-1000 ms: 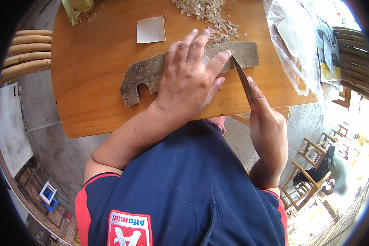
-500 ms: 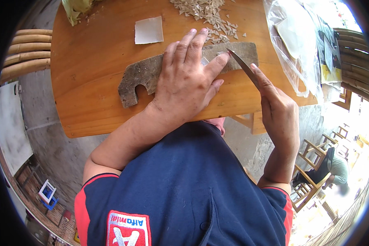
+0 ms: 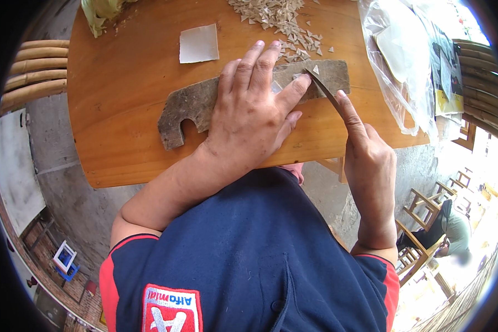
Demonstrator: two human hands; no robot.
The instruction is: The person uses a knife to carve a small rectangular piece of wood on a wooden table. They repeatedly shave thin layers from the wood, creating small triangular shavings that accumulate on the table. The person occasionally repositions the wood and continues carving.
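Note:
My left hand [image 3: 248,105] lies with its fingers stretched out across a worn wooden board [image 3: 185,104] that has a notch in its near edge. Under its thumb and palm, part of a thin pale strip [image 3: 276,87] shows; the rest is covered. In my right hand [image 3: 371,160] is a knife [image 3: 327,92], the forefinger stretched along the back of its dark blade. The blade's tip is on the board, right beside the left thumb. A small pale triangular piece [image 3: 316,69] sits next to the tip.
A heap of small pale triangular pieces [image 3: 276,19] spreads beyond the board on the wooden table [image 3: 122,127]. A whitish square sheet [image 3: 199,43] lies to its left. Clear plastic bags [image 3: 390,66] lie at the right edge. A person [image 3: 456,227] sits at lower right.
The knife has shifted slightly left, its tip now close against my left thumb. A small triangular piece now shows beside the blade. My left hand has stayed in place.

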